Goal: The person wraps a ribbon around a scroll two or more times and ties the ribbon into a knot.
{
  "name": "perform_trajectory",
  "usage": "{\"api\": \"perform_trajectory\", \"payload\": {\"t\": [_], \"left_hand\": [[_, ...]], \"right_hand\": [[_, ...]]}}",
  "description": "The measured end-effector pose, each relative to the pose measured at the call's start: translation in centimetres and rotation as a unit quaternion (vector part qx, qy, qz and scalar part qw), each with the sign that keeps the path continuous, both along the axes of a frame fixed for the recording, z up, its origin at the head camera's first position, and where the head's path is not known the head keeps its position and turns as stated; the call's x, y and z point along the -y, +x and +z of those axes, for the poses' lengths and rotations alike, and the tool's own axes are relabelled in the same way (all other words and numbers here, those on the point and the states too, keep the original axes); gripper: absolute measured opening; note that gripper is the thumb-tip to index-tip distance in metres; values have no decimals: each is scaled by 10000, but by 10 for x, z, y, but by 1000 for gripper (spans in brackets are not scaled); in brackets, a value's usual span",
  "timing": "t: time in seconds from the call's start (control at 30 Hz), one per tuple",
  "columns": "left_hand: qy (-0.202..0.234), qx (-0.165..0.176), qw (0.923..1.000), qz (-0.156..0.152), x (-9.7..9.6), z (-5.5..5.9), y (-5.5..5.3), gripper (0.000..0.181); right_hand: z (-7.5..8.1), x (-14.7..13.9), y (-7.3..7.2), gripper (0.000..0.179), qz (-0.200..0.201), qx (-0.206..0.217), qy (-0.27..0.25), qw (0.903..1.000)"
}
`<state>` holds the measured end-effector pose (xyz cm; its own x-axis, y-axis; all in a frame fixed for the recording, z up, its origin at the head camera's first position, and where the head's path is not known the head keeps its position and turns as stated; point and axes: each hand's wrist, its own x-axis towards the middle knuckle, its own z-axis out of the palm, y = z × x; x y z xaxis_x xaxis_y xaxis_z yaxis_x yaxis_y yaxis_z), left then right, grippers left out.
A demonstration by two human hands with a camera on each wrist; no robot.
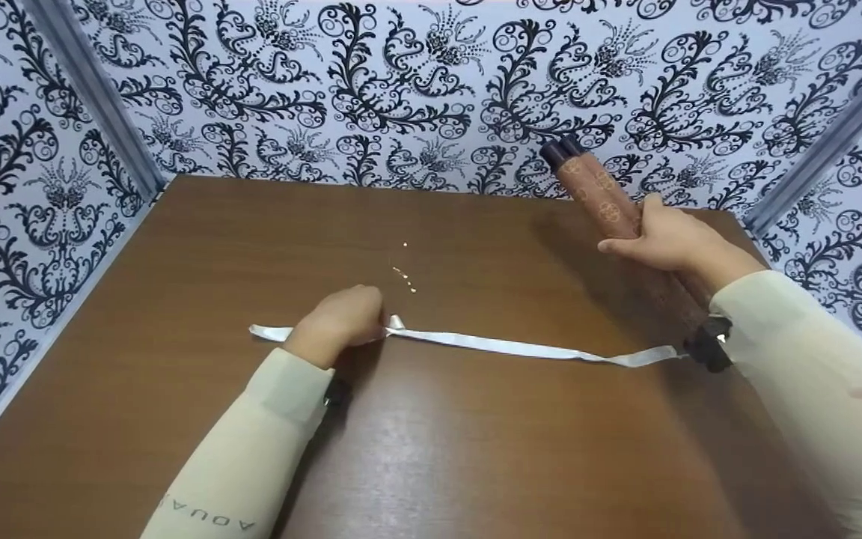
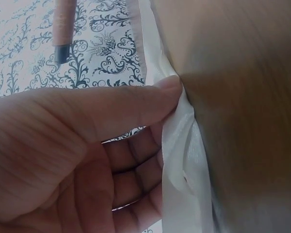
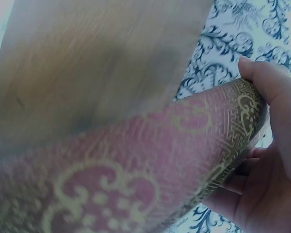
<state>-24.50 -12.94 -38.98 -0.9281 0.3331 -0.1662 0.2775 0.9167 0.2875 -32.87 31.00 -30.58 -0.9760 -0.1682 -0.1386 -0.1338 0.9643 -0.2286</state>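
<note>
at eight o'clock, the left hand (image 1: 341, 318) pinches a white ribbon (image 1: 506, 346), which reaches four o'clock and may twist if tugged, while the right hand (image 1: 670, 233) grips a patterned roll (image 1: 597, 193) at two o'clock, droppable if that hold loosens.

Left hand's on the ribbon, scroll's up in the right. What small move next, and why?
I'd probably lower the scroll across the ribbon: the right hand holds it tilted above the table, while the ribbon lies stretched out with nothing on its middle, and the left hand pinches it towards one end, which should help steady it.
</note>
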Motion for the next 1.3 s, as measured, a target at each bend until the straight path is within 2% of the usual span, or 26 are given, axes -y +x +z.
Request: {"api": "perform_trajectory", "payload": {"t": [0.23,0.53,0.7,0.9,1.1,1.3], "left_hand": [[-97,-114,9999,-20,4,2,4,33],[-120,-188,9997,-39,2,3,2,30],[-113,-137,9998,-43,1,3,1,31],[-143,5,9999,-9,1,3,0,31],[-91,-20,9999,45,1,0,0,20],[-84,-55,9999,40,-1,-1,0,22]], "right_hand": [[5,28,20,97,370,59,-418,9984],[6,60,42,92,188,305,-921,9951],[-2,77,51,96,146,524,-1112,9923],[-14,96,58,101,152,657,-1061,9921],[-33,114,62,98,27,853,-1254,9884],[-52,131,66,106,-145,1047,-1368,9849]]}}
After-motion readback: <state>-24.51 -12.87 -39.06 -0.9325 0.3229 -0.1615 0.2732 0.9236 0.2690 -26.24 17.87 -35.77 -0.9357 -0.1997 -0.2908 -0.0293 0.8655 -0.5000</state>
